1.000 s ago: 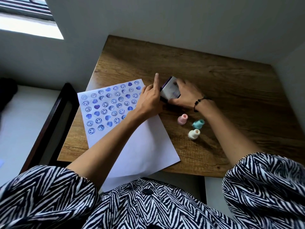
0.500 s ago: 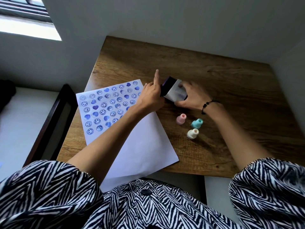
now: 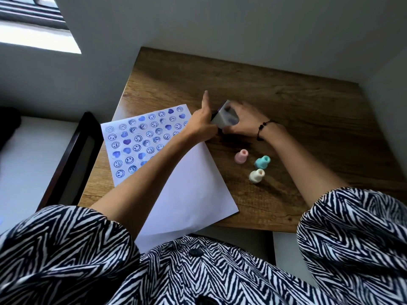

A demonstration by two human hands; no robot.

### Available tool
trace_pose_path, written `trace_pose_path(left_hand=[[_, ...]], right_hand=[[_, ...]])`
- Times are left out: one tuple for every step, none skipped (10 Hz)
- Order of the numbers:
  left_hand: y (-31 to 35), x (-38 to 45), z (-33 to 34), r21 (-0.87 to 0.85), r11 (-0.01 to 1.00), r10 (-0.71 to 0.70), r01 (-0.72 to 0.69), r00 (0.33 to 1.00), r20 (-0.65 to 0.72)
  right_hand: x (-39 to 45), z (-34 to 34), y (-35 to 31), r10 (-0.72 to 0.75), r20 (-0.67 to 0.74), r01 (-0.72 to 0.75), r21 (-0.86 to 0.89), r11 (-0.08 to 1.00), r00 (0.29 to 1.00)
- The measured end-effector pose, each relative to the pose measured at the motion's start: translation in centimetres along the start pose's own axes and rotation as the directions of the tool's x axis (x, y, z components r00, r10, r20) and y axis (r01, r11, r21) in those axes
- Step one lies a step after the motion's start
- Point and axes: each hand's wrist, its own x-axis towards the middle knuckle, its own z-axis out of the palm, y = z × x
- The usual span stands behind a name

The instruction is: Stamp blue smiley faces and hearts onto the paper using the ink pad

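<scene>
A white sheet of paper [image 3: 189, 194] lies on the wooden table [image 3: 308, 119]; its far left part carries rows of blue smiley faces and hearts. Just right of its top corner, both hands hold the ink pad [image 3: 224, 116], a small white box with blue smears and a dark purple lid edge, tilted up off the table. My left hand [image 3: 201, 124] grips its left side with the index finger pointing up. My right hand [image 3: 244, 122], blurred, wraps its right side. Three small stamps stand nearer me: pink [image 3: 241, 156], teal [image 3: 262, 162] and cream [image 3: 256, 175].
White walls enclose the table at the back and right. A dark wooden frame [image 3: 72, 155] and a pale surface lie to the left, below table height. The paper's near corner overhangs the front table edge by my striped shirt.
The ink pad has tilted further up between my hands, and my right hand has shifted over its right side.
</scene>
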Motion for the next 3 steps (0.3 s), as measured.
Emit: trace_pose_path(left_hand=[[-0.18,0.04,0.04,-0.011,1.000,-0.009,0.009,1.000,0.008],[0.01,-0.26,-0.13,0.012,1.000,-0.002,0.002,1.000,0.018],[-0.10,-0.29,-0.38,0.049,0.999,0.014,-0.013,1.000,-0.020]], right_hand=[[0.13,0.21,-0.12,0.007,-0.010,-0.007,0.004,1.000,1.000],[-0.21,-0.01,-0.41,0.020,-0.012,-0.020,-0.001,1.000,1.000],[-0.11,-0.01,-0.74,0.027,0.010,-0.027,-0.001,1.000,1.000]])
